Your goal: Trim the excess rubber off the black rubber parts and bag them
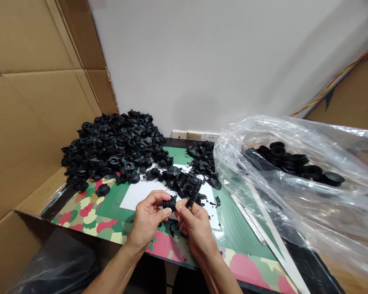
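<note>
Between the thumb and fingers of my left hand is a small black ribbed rubber bellows. My right hand is closed round a black-handled tool; its handle points up and away, and a thin metal end shows below the fingers. The exact kind of tool is unclear. My right thumb and forefinger meet the right side of the bellows, partly hiding it. Just beyond my hands, several more black bellows with ragged rubber edges lie on a white sheet.
A big heap of black rubber bellows stands at the back left beside a cardboard wall. Black rubber scraps are piled at the back middle. At right, a clear plastic bag holds more bellows. White strips lie alongside it.
</note>
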A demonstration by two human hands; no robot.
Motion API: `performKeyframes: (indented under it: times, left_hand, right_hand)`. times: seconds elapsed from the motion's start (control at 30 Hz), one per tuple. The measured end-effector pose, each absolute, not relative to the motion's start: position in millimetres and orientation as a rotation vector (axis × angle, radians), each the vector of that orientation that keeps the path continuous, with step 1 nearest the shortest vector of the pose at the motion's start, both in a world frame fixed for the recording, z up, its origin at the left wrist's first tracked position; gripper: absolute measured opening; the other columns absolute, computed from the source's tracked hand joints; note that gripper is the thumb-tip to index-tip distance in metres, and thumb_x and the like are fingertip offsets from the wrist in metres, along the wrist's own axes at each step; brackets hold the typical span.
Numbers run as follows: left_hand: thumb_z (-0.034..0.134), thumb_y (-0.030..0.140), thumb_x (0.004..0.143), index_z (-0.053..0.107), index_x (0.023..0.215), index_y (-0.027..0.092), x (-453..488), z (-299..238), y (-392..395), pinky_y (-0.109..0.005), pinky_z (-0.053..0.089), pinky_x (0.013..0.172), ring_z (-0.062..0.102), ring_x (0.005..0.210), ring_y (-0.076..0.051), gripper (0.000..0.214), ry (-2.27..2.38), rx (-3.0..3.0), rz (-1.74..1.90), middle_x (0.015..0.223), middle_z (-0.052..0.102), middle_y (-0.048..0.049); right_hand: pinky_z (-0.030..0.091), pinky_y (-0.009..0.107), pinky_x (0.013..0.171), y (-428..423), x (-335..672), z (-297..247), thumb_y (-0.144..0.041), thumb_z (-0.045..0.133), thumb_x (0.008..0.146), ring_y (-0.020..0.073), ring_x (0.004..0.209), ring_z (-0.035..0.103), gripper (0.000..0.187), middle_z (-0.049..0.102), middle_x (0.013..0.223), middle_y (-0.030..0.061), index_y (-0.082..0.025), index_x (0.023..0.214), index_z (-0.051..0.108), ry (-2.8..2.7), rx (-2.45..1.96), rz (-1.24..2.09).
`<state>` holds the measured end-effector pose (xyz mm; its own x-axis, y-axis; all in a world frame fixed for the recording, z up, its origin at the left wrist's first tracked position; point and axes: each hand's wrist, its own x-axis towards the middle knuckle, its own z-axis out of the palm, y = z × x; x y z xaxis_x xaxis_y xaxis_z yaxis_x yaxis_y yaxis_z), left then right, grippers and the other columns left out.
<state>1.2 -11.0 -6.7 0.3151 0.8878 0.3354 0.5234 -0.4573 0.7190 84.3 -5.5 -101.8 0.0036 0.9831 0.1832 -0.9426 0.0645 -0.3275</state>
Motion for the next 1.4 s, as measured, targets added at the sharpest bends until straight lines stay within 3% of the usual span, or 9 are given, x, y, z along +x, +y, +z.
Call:
performKeyframes:
  times: [0.2, 0.43, 0.53, 0.7, 0.93, 1.1, 1.23, 1.4]
  left_hand:
    - [0.073, 0.017, 0.060, 0.064, 0.085, 0.009, 1.9, -6.9, -10.5, -0.017, 0.044, 0.052, 0.049, 0.073, -0.010, 0.028, 1.250, 2.096, 1.013, 0.101, 0.049, -0.0096]
    - [0.075, 0.021, 0.059, 0.053, 0.100, 0.006, -0.5, -6.1, -11.7, -0.019, 0.043, 0.065, 0.050, 0.072, -0.010, 0.049, 1.391, 1.932, 0.966, 0.084, 0.056, -0.0076]
    - [0.072, 0.020, 0.060, 0.054, 0.101, 0.007, -1.7, -6.7, -12.6, -0.020, 0.043, 0.067, 0.051, 0.075, -0.011, 0.047, 1.433, 2.007, 0.966, 0.092, 0.056, -0.0088]
    - [0.065, 0.020, 0.064, 0.055, 0.105, 0.009, -1.9, -5.8, -16.5, -0.018, 0.034, 0.052, 0.039, 0.057, -0.002, 0.043, 1.481, 2.215, 0.922, 0.110, 0.051, -0.0091]
    - [0.056, 0.021, 0.068, 0.054, 0.104, 0.009, 8.0, -5.7, -22.2, -0.018, 0.028, 0.047, 0.034, 0.050, -0.001, 0.038, 1.459, 2.321, 0.895, 0.104, 0.051, -0.0080]
    - [0.056, 0.021, 0.065, 0.056, 0.102, 0.008, 8.5, -6.2, -23.6, -0.018, 0.031, 0.049, 0.035, 0.053, -0.001, 0.039, 1.446, 2.293, 0.937, 0.103, 0.052, -0.0088]
    - [0.059, 0.024, 0.062, 0.056, 0.105, 0.008, 5.2, -5.8, -17.3, -0.019, 0.033, 0.050, 0.033, 0.052, -0.003, 0.046, 1.449, 2.186, 1.034, 0.093, 0.053, -0.0066]
    - [0.065, 0.036, 0.058, 0.055, 0.102, 0.004, 5.5, -5.7, -8.8, -0.020, 0.038, 0.052, 0.050, 0.071, -0.014, 0.055, 1.506, 1.925, 1.045, 0.085, 0.058, -0.0114]
  right_hand:
    - [0.009, 0.020, 0.041, -7.7, 85.2, -99.6, -0.054, 0.074, 0.051, 0.0024, 0.041, 0.024, 0.056, 0.036, 0.052, -0.0035, -0.011, 0.068, 0.043, -0.370, -0.135, 1.558]
    - [0.009, 0.020, 0.041, -9.3, 84.6, -101.6, -0.056, 0.076, 0.050, 0.0019, 0.041, 0.023, 0.058, 0.036, 0.053, -0.0033, -0.011, 0.067, 0.044, -0.363, -0.153, 1.540]
    - [0.010, 0.020, 0.041, -8.6, 83.0, -101.2, -0.058, 0.076, 0.051, 0.0022, 0.041, 0.023, 0.059, 0.036, 0.054, -0.0033, -0.011, 0.068, 0.043, -0.383, -0.158, 1.526]
    - [0.014, 0.020, 0.041, -3.7, 80.6, -102.0, -0.062, 0.076, 0.047, 0.0030, 0.041, 0.026, 0.064, 0.038, 0.054, -0.0028, -0.011, 0.068, 0.045, -0.346, -0.184, 1.518]
    - [0.016, 0.018, 0.039, 2.1, 74.0, -108.9, -0.057, 0.076, 0.056, 0.0023, 0.039, 0.024, 0.058, 0.034, 0.054, -0.0046, -0.011, 0.070, 0.042, -0.365, -0.128, 1.536]
    - [0.014, 0.019, 0.038, -2.2, 75.3, -105.3, -0.060, 0.079, 0.047, 0.0019, 0.037, 0.022, 0.065, 0.034, 0.054, -0.0045, -0.011, 0.068, 0.042, -0.340, -0.133, 1.548]
    - [0.017, 0.019, 0.043, -7.9, 82.6, -106.5, -0.062, 0.073, 0.061, 0.0029, 0.043, 0.027, 0.061, 0.038, 0.060, -0.0021, -0.009, 0.078, 0.048, -0.393, -0.200, 1.380]
    - [0.035, 0.023, 0.061, -11.7, 99.0, -118.3, -0.057, 0.059, 0.079, 0.0108, 0.065, 0.043, 0.049, 0.049, 0.071, 0.0051, -0.009, 0.087, 0.059, -0.611, -0.489, 1.029]
